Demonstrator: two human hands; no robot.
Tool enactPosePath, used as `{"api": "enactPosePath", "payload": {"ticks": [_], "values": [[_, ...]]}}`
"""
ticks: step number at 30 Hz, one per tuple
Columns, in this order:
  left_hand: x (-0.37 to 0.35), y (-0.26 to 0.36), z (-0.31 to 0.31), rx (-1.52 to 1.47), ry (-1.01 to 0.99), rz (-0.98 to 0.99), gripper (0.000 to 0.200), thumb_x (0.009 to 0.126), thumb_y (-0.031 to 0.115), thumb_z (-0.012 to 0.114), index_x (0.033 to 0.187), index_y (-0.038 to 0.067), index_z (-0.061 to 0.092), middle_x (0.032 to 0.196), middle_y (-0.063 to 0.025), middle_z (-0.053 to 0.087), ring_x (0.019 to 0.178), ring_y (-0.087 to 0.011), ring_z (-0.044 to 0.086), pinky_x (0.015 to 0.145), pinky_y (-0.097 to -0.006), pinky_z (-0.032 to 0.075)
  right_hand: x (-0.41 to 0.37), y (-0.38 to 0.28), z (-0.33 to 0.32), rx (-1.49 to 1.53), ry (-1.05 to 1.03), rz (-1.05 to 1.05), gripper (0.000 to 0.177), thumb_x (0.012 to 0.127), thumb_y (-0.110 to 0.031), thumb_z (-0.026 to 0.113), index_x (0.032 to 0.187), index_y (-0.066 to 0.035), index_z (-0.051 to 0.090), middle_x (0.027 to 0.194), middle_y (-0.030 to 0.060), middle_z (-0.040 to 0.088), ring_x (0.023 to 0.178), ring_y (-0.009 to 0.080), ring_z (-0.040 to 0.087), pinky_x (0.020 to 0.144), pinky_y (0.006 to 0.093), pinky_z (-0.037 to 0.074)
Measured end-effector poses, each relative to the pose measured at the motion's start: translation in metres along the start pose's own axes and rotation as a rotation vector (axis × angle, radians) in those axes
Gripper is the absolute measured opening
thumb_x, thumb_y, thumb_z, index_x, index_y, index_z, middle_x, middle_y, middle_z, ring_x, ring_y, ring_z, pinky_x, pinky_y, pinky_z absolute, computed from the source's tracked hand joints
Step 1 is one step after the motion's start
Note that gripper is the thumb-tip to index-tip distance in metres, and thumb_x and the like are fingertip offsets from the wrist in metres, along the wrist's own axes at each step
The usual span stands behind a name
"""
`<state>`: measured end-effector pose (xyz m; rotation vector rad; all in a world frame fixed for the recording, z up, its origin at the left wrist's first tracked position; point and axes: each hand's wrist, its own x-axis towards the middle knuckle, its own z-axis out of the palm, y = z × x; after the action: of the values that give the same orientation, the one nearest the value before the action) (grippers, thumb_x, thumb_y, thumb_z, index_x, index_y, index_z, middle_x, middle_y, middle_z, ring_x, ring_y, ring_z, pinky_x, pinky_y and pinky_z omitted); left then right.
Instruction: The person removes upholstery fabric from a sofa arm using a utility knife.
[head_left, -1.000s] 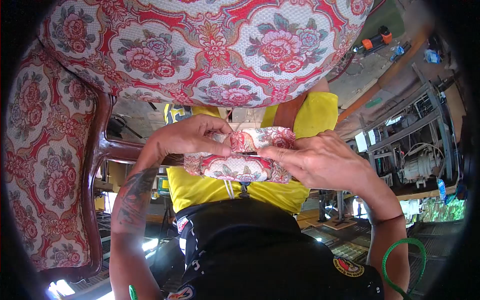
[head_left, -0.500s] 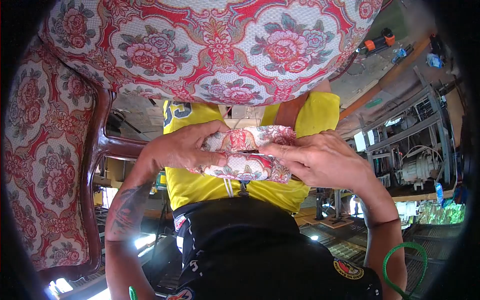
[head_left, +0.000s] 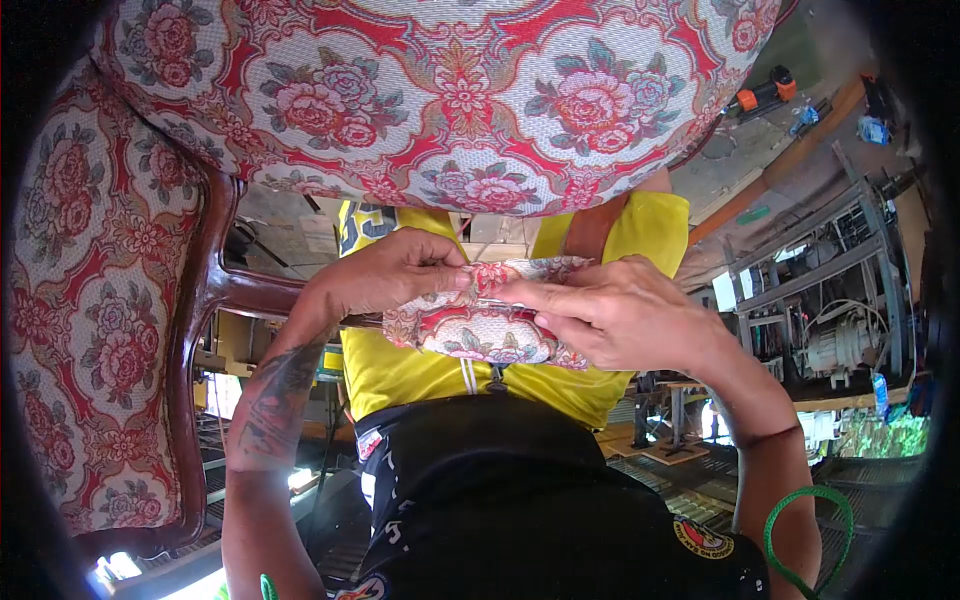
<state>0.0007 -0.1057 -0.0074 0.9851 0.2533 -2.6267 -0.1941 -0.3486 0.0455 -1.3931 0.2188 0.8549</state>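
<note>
A narrow armrest pad [head_left: 480,335], wrapped in floral upholstery fabric, lies across my lap area with a lengthwise seam or fold along its middle. My left hand [head_left: 405,272] pinches the fabric's upper flap between thumb and fingertips near the pad's left part. From the other side, my right hand [head_left: 630,310] grips the pad; its index finger presses along the fold and its thumb sits just below. Whether any small item is between the right fingers is hidden. The fabric's red, white and green rose pattern matches the chair seat [head_left: 465,100] above.
At left stands the upholstered chair back [head_left: 110,340] with its dark polished wooden frame [head_left: 205,290]. An orange and black tool [head_left: 765,92] lies on the floor at upper right. A metal rack [head_left: 800,260] with a motor [head_left: 838,342] stands at right.
My left hand has moved from gripping the pad's left end to pinching the upper flap farther in. My right index finger has slid slightly left along the fold. The view has shifted a little.
</note>
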Motion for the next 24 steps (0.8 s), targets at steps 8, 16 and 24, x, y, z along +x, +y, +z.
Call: {"api": "enactPosePath", "payload": {"ticks": [8,16,24], "values": [[0.0,-0.004,-0.002,-0.048,0.011,0.013,0.026,0.107,0.023,0.07,0.115,-0.002,0.073,0.099,0.0019,0.072,0.092,-0.0045,0.061,0.081,-0.0255,0.05,0.003,0.0,0.009,-0.088,-0.047,0.0,0.049,0.096,-0.016,0.069,0.144,-0.028,0.068,0.072,0.0105,0.069,0.06,0.0311,0.069,0.056,0.0448,0.056],[0.0,0.0,0.0,-0.013,0.011,0.028,0.024,0.108,0.022,0.068,0.114,-0.001,0.071,0.103,0.0002,0.073,0.095,-0.0055,0.063,0.084,-0.0255,0.051,0.002,0.001,0.011,-0.066,-0.025,-0.022,0.05,0.096,-0.016,0.07,0.145,-0.027,0.067,0.069,0.0093,0.068,0.06,0.0306,0.068,0.057,0.0454,0.056],[0.002,-0.007,-0.001,-0.009,0.014,0.054,0.023,0.109,0.022,0.068,0.114,0.0,0.07,0.099,0.0023,0.071,0.092,-0.0043,0.06,0.082,-0.0245,0.049,0.003,-0.011,0.005,-0.056,-0.082,0.009,0.045,0.097,-0.016,0.063,0.142,-0.023,0.068,0.074,0.0186,0.07,0.066,0.039,0.071,0.062,0.0536,0.057]]}}
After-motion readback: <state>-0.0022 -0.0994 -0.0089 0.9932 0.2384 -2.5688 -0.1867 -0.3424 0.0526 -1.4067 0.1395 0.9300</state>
